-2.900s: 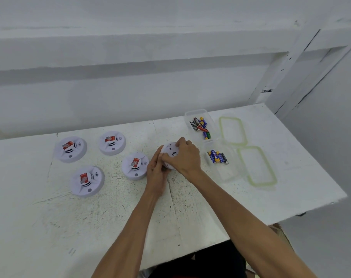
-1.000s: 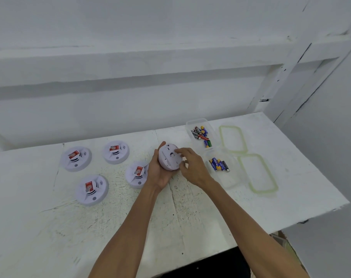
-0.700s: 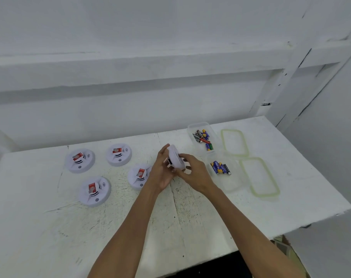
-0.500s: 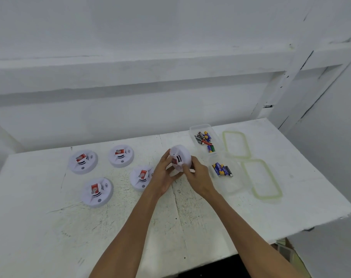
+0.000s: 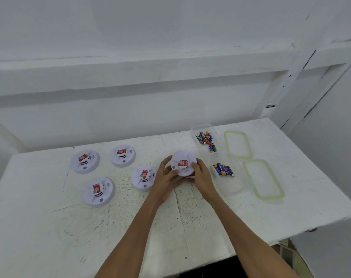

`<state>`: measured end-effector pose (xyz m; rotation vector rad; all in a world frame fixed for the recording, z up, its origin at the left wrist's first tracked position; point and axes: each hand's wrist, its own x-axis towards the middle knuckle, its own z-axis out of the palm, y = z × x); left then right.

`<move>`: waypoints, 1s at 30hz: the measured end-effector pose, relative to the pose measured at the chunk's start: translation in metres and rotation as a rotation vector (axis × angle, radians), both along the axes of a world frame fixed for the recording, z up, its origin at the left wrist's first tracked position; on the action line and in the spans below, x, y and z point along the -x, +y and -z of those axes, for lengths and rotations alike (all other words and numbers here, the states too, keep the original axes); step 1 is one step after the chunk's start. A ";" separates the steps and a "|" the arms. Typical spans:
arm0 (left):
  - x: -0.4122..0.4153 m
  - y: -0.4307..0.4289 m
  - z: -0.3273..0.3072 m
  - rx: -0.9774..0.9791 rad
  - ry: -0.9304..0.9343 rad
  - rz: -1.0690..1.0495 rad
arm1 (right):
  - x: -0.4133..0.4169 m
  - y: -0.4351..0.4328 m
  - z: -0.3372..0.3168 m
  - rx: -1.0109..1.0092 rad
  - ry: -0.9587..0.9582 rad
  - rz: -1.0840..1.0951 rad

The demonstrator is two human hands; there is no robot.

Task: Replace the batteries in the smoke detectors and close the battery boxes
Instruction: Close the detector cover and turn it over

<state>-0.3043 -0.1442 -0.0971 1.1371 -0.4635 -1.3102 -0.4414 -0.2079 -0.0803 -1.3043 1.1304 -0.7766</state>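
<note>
Smoke detector (image 5: 183, 162) flips label-up, left grip (image 5: 166, 177) and right grip (image 5: 202, 175) curled round its rim near the table's (image 5: 190, 227) far edge, so its battery box looks closed.

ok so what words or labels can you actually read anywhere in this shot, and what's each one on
"PKCELL": on the blue and yellow batteries in the nearer clear plastic box.
White lettering on the black batteries in the farther clear plastic box: too blurred to read.
Red stickers on the five round white smoke detectors: a round logo shows, but the print is too small to read.
</note>
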 end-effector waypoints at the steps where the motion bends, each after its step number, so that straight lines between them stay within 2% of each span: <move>1: -0.001 0.000 0.001 -0.016 0.010 0.004 | 0.001 -0.001 0.000 -0.004 -0.010 0.017; 9: 0.003 -0.004 0.002 -0.039 0.044 -0.025 | -0.001 -0.002 -0.003 -0.115 -0.067 0.086; 19: -0.001 0.002 0.010 -0.065 -0.070 0.028 | 0.006 -0.003 0.011 -0.059 -0.102 0.027; 24: 0.004 0.000 0.006 -0.005 -0.217 0.061 | 0.004 -0.003 0.015 -0.061 -0.100 0.056; 30: 0.006 -0.003 0.004 -0.013 -0.222 0.059 | 0.006 -0.002 0.019 -0.079 -0.114 0.072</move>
